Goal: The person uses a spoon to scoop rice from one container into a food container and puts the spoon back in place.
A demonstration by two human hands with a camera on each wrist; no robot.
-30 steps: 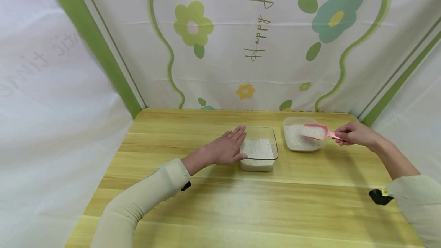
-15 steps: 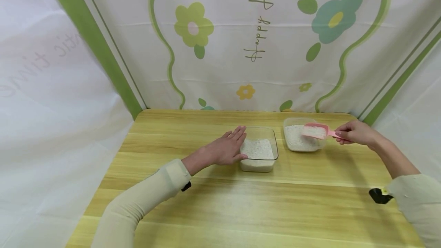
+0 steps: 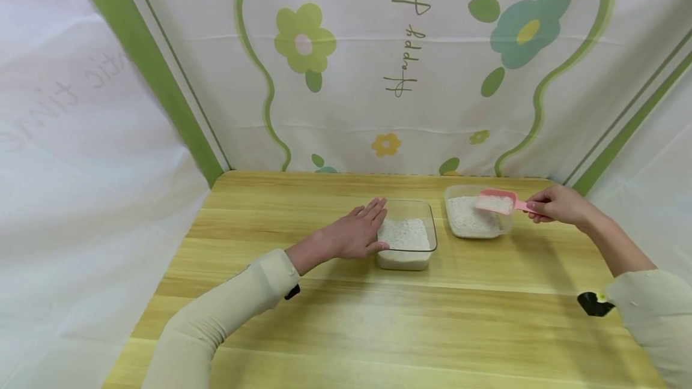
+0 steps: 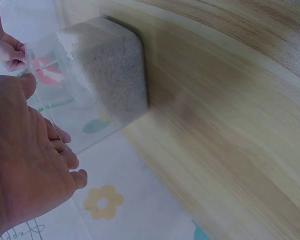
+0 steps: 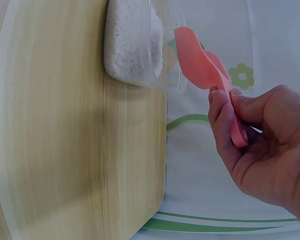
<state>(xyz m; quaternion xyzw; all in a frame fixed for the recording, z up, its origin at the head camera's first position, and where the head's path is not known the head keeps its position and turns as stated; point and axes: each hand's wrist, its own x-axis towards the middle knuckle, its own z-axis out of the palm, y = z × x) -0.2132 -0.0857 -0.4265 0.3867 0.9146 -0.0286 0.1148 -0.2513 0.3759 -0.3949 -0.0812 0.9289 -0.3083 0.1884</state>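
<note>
My right hand (image 3: 559,205) grips the handle of a pink scoop (image 5: 197,62), whose bowl carries a heap of white grains like rice in the head view. That bowl is held over a translucent plastic container (image 3: 471,230) part filled with the same white grains. At the left, my left hand (image 3: 354,234) rests with straight fingers along the rim of a clear square container (image 3: 405,260), thumb at its near corner. White grains fill the lower part of that one too. In the left wrist view the fingertips (image 4: 65,160) touch the container's rim.
Both containers stand side by side on a wooden table (image 3: 346,329), toward its far edge. Behind the table hangs a white curtain (image 3: 346,77) printed with flowers, and similar cloth encloses both sides.
The right hand has lifted the loaded scoop slightly, with a small shift to the right, above the plastic container. The left hand and both containers have stayed in place.
</note>
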